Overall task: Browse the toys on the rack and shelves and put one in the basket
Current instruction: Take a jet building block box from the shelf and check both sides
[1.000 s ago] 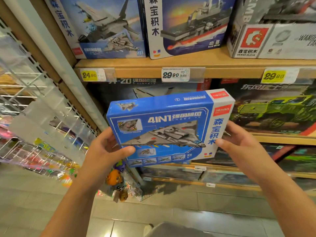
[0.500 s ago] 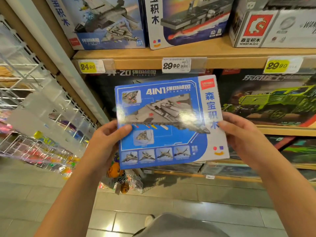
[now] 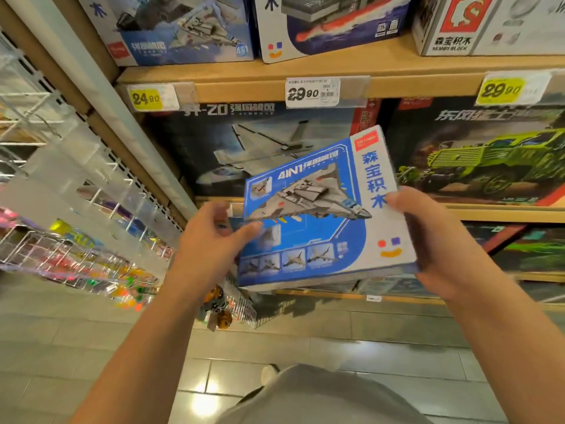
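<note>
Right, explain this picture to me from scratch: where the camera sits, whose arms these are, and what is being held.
There is no machine here. A person wears one wide-angle camera on the head, so it looks forward and down along the person's own bare arms in a toy shop.

Both hands are on a flat blue cardboard box printed with a grey jet and "4IN1", which is tilted. The right hand grips its right edge, thumb on the front. The left hand is blurred, with its thumb on the box's left edge.

Behind is a wooden shelf with larger toy boxes and a yellow price tag reading 24.90. On the left stands a white wire rack of small bright toys. Below is a grey tiled floor. No basket is in view.
</note>
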